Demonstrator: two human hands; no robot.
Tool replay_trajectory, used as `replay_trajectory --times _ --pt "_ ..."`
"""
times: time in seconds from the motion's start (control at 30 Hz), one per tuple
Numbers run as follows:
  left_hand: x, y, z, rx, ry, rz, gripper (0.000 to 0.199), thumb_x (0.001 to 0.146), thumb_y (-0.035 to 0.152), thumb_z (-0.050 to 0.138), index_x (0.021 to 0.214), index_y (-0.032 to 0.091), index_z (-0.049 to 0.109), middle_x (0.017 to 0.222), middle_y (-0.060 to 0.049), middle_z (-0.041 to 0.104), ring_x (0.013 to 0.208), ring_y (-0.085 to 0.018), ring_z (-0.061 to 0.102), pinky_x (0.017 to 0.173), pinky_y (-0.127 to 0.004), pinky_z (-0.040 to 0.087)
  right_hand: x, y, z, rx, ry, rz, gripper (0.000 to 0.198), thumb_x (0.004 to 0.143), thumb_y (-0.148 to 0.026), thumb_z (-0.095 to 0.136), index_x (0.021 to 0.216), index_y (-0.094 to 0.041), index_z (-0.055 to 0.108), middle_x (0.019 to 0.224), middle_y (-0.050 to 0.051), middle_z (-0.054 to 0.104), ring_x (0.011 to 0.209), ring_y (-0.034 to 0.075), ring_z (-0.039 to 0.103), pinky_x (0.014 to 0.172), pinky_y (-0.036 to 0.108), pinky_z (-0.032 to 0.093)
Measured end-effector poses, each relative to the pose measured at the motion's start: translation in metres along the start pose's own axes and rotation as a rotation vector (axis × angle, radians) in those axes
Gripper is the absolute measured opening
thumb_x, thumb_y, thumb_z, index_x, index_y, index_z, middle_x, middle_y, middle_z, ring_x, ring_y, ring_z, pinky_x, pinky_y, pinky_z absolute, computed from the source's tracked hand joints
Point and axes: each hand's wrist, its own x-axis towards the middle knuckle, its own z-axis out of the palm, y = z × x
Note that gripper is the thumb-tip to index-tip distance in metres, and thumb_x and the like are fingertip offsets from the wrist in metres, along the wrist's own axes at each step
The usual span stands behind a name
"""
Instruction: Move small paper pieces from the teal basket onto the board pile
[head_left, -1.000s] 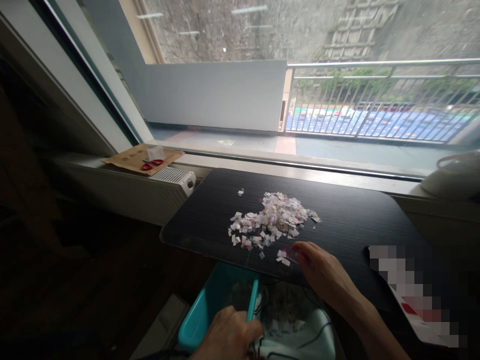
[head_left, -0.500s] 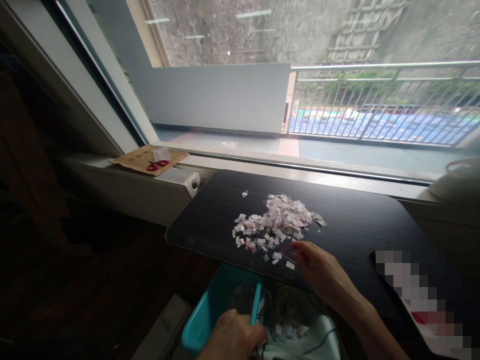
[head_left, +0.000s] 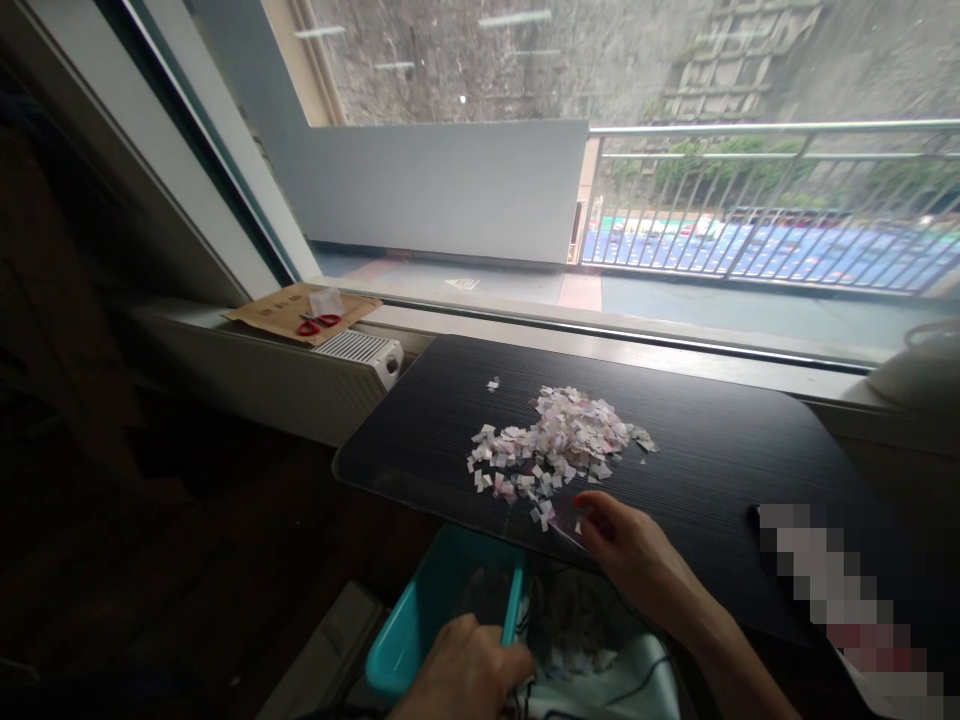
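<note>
1. On my feed I took the black table (head_left: 712, 430) as landmark. A loose heap of small cut paper scraps (head_left: 577, 430) lay on its middle, thinning out towards its near edge, with one tiny cluster (head_left: 493, 384) apart, near its far edge.

2. The left hand (head_left: 469, 665) was below the table's near edge, its fingers wrapped around the rim of a turquoise plastic bin (head_left: 390, 650), which sat partly under that edge.

3. The right hand (head_left: 622, 540) was at the table's near edge, just in front of the heap, fingers bent downward beside a piece of clear, pinkish film (head_left: 566, 528). The fingertips were too shaded for me to tell whether they pinched the film or only rested by it.

4. Under the same edge, to the right of the turquoise bin, I saw a pale container (head_left: 664, 655) with more scraps inside.

5. I judged the step in hand to be working the scraps at the table's near edge with the right hand while the left steadied the bin.

6. To my mind the next move called for low, light fingers, since such thin pieces could scatter, and for a firm left hold.

7. Beyond the table's far left corner, red-handled scissors (head_left: 318, 322) lay on a brown paper envelope (head_left: 274, 312) by the radiator (head_left: 364, 348).
</note>
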Motion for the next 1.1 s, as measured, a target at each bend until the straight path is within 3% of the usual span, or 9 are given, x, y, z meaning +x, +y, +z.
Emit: replay_trajectory --times 0.37,0.6,0.83,1.1 --pt "0.002 -0.004 0.002 -0.01 0.006 0.009 0.011 0.083 0.031 0.063 0.082 0.021 0.067 0.082 -0.005 0.067 0.08 -0.027 0.063 0.07 -0.031 0.044 0.007 0.01 -0.004 -0.035 0.051 0.0 0.034 0.086 -0.032 0.043 0.108 -0.018 0.064 0.078 0.003 0.069 0.07 0.019 0.063 0.065 0.027 0.043" --pt "-0.001 0.0 0.003 -0.018 0.005 0.002 0.011 0.081 0.031 0.063 0.082 0.022 0.068 0.082 -0.006 0.067 0.081 -0.028 0.062 0.07 -0.032 0.044 0.006 0.0 -0.005 -0.083 0.038 -0.032 0.034 0.086 -0.029 0.042 0.109 -0.018 0.064 0.082 0.004 0.07 0.072 0.018 0.064 0.065 0.026 0.044" --pt "-0.004 -0.002 0.0 -0.052 0.015 -0.014 0.008 0.078 0.025 0.063 0.083 0.021 0.067 0.084 -0.007 0.067 0.083 -0.028 0.061 0.073 -0.033 0.044 -0.003 0.003 -0.015 -0.231 0.073 0.044 0.033 0.085 -0.027 0.041 0.107 -0.021 0.065 0.08 0.004 0.071 0.069 0.019 0.065 0.062 0.027 0.043" --pt "-0.003 -0.003 0.005 -0.07 -0.002 0.005 0.007 0.078 0.025 0.063 0.081 0.021 0.067 0.082 -0.006 0.066 0.081 -0.027 0.061 0.073 -0.033 0.044 -0.001 0.005 -0.011 -0.196 0.118 0.022 0.032 0.086 -0.028 0.042 0.107 -0.02 0.064 0.08 0.003 0.071 0.07 0.018 0.066 0.063 0.025 0.043"
